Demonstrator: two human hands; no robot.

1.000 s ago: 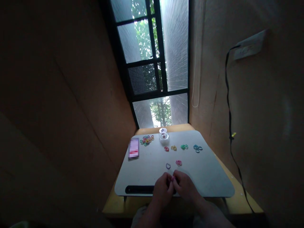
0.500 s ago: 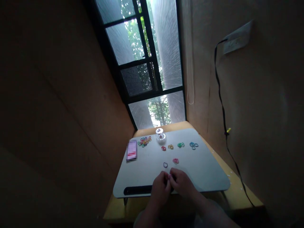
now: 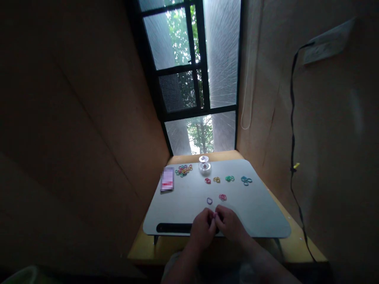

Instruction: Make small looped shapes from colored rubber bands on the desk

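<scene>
My left hand (image 3: 203,229) and my right hand (image 3: 231,224) meet over the front edge of a white lap table (image 3: 254,211), fingertips pinched together. Between them shows a bit of a small pink hair tie (image 3: 214,215), mostly covered by the fingers. Just beyond the hands lie a single purple hair tie (image 3: 209,201) and a cluster of pink hair ties (image 3: 222,197). Farther back sit separate little groups: red hair ties (image 3: 207,181), yellow hair ties (image 3: 216,180), green hair ties (image 3: 229,178) and blue hair ties (image 3: 246,180).
A mixed pile of coloured hair ties (image 3: 184,170) lies at the back left, beside a phone-like blurred rectangle (image 3: 167,179). A clear round container (image 3: 205,168) stands at the back. A black slot (image 3: 173,228) runs along the front edge. A cable (image 3: 292,138) hangs at right.
The view has shifted slightly, so the table sits a little higher and farther right. Both hands stay pinched together around the pink hair tie.
</scene>
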